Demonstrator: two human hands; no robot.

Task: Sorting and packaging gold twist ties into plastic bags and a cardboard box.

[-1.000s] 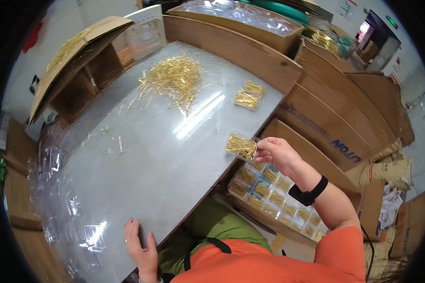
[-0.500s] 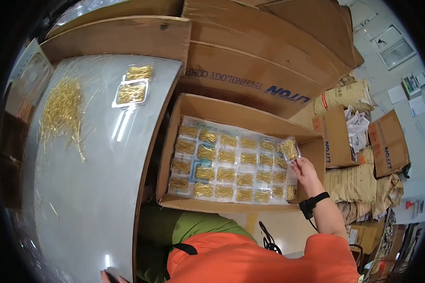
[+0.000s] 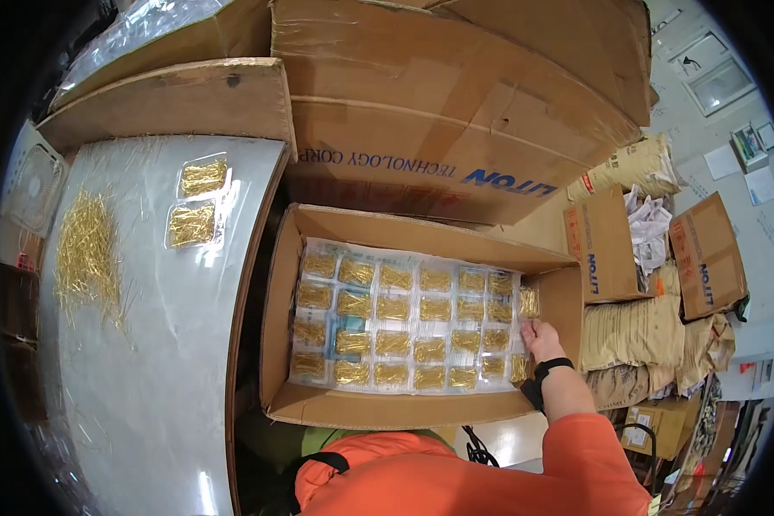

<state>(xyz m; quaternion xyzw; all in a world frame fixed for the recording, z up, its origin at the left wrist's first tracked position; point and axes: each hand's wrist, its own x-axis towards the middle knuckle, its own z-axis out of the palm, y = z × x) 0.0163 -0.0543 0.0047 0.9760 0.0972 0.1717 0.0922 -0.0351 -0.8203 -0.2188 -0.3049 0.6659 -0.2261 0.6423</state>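
Note:
My right hand (image 3: 542, 340) reaches into an open cardboard box (image 3: 421, 411), its fingers closed at the near edge of a small clear plastic tray (image 3: 530, 303) filled with thin gold-coloured metal pins. This tray lies at the right end of the box, beside rows of similar filled trays (image 3: 434, 308) on a pale sheet. The bottom of the right-hand column has another filled tray (image 3: 519, 368). A black band (image 3: 537, 383) circles my right wrist. My left hand is out of view.
Left of the box stands a grey metal-topped table (image 3: 159, 370) with a loose heap of gold pins (image 3: 89, 254) and two filled trays (image 3: 192, 224). A tall cardboard flap (image 3: 421, 138) rises behind the box. Sacks (image 3: 628, 335) and an open carton (image 3: 606, 249) stand to the right.
My right hand has lowered the tray from above the box into its right end. My left hand has left the view at the table's near edge. The view has shifted.

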